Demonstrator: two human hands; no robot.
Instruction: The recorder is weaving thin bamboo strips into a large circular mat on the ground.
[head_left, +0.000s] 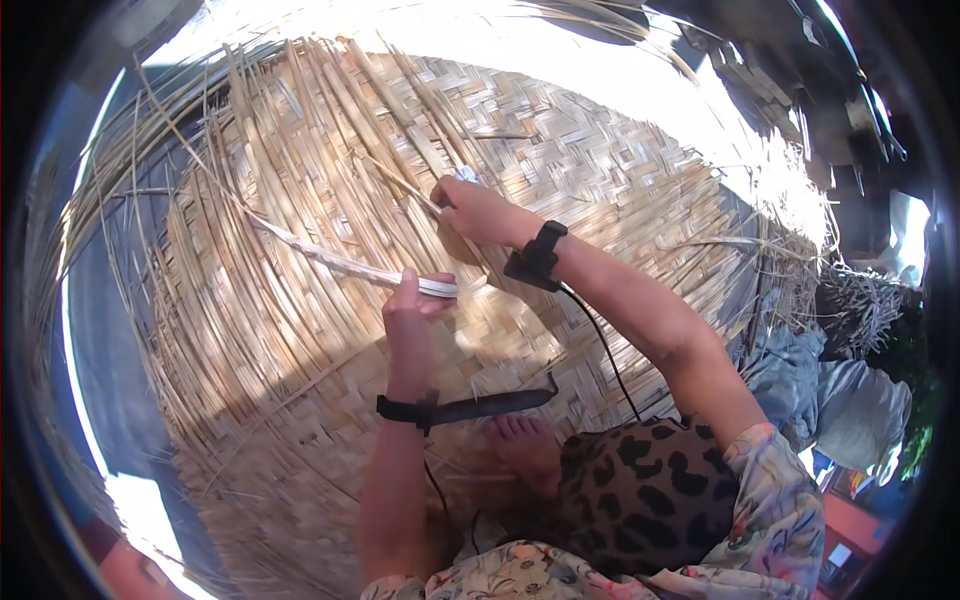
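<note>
My left hand (412, 300) is closed around a folded bundle of pale, flat strips (345, 262). The long tail of the bundle runs off to the upper left over the mat. Farther out and to the right, my right hand (478, 212) has its fingers pinched at the end of a thin tan strip (400, 182). A small whitish piece (465, 174) shows beside those fingers, too blurred to name. Under both hands spreads a large woven mat (590, 130) in a zigzag pattern, with many loose straw-coloured strips (290, 130) on its left part.
A dark, long tool with a hooked tip (495, 405) lies on the mat near my bare foot (525, 445). Cables hang from the black bands on both wrists. Crumpled grey cloth or sacks (850, 400) lie at the right. Long strips overhang the mat's left edge.
</note>
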